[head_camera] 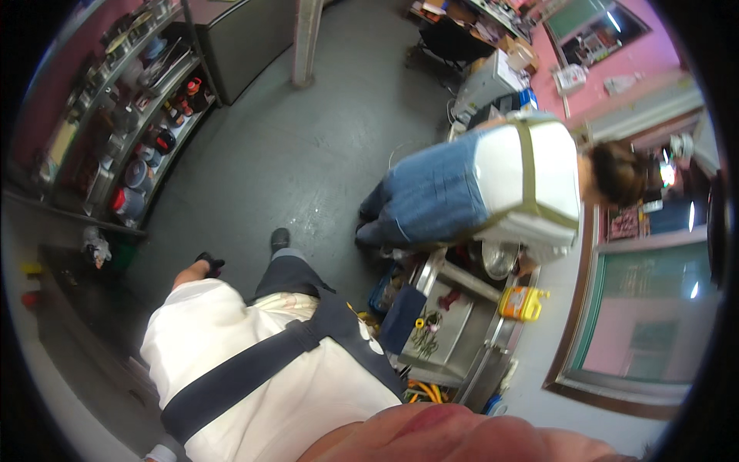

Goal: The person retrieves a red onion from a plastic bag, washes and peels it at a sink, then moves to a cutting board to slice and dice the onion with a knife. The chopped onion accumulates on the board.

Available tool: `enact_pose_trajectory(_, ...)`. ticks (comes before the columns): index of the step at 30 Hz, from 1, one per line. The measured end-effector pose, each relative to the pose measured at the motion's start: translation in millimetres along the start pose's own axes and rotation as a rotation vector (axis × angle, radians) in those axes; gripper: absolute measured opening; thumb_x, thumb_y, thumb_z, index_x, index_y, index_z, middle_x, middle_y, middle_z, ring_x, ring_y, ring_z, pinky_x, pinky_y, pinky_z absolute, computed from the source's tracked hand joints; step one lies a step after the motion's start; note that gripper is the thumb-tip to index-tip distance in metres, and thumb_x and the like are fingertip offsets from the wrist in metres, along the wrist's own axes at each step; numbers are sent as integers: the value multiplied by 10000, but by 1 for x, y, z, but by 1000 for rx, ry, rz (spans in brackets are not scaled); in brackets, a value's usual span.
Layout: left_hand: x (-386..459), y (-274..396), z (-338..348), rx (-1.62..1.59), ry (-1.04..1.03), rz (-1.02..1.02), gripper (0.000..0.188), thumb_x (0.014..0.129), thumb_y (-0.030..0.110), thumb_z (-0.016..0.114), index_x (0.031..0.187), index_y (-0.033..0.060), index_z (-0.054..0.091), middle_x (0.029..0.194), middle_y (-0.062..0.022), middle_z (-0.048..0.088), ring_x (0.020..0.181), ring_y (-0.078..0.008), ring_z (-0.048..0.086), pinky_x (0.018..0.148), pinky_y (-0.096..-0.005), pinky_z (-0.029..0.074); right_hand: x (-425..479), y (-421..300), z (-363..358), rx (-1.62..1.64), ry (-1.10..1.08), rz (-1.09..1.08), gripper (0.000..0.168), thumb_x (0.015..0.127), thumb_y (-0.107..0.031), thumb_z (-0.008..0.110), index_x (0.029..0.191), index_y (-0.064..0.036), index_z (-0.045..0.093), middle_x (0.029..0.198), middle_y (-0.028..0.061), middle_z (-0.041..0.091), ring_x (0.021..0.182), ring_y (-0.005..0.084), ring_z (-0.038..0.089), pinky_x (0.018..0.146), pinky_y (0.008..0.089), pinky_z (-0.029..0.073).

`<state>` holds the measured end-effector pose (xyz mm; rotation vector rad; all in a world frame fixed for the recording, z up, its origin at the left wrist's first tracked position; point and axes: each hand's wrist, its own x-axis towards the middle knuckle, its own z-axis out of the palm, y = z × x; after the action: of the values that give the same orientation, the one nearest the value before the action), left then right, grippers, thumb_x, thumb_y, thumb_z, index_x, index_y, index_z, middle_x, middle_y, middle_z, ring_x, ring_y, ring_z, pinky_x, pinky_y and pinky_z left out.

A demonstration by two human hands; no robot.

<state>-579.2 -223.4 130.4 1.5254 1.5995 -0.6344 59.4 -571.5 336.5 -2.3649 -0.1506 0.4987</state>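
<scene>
My left hand [211, 265] hangs low beside my body, past the white sleeve. It looks dark, as if gloved; its fingers are too small to read, and whether it holds anything is unclear. My right hand is out of view. In front of my dark apron [346, 306] is a stainless steel sink [470, 352]. Green leafy stems [424, 341] and a red item [449, 299] lie in the basin. A dark blue flat thing [403, 317] covers part of its near edge. Behind the basin stands a yellow jug [519, 303].
A co-worker [427, 185] bends over the counter beside me, a hand at a metal bowl [501, 260]. Metal shelves [164, 167] with pots and jars line the left. A post [304, 46] rises from the grey floor [254, 144]. Orange tubing [427, 391] lies near the sink.
</scene>
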Motion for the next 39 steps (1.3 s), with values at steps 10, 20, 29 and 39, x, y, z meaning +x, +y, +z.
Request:
enact_pose_trajectory(10, -88, 32, -274, -1106, 54, -303, 518, 712, 467, 740, 1041, 87, 618, 961, -102, 639, 884, -237, 602, 798, -367, 475, 27, -291, 270, -5, -322, -402, 298, 832, -222, 620, 995, 28, 626, 853, 230, 641, 763, 373, 604, 651, 420, 465)
enact_pose_trajectory(20, 58, -35, -468, -1276, 372, -256, 453, 737, 379, 747, 1056, 92, 601, 1039, -62, 614, 939, -201, 578, 818, -347, 466, 54, -550, 579, 36, -686, -763, 298, 838, -226, 620, 999, 25, 626, 855, 224, 642, 760, 363, 607, 642, 410, 463)
enact_pose_trajectory(29, 134, -64, -569, -1430, 633, -581, 390, 733, 373, 729, 1005, 104, 649, 898, -55, 626, 827, -197, 592, 725, -352, 486, -23, -964, 909, -216, -803, -1417, 307, 849, -312, 613, 841, -6, 620, 715, 235, 599, 684, 401, 596, 574, 394, 477)
enact_pose_trajectory(39, 395, -71, -916, -1371, 1157, 50, 428, 787, 318, 723, 1123, 85, 596, 1036, -68, 605, 952, -195, 593, 831, -329, 490, -179, -1286, 1250, 193, -1122, -1317, 297, 827, -355, 657, 911, -69, 656, 776, 153, 659, 734, 313, 654, 643, 379, 500)
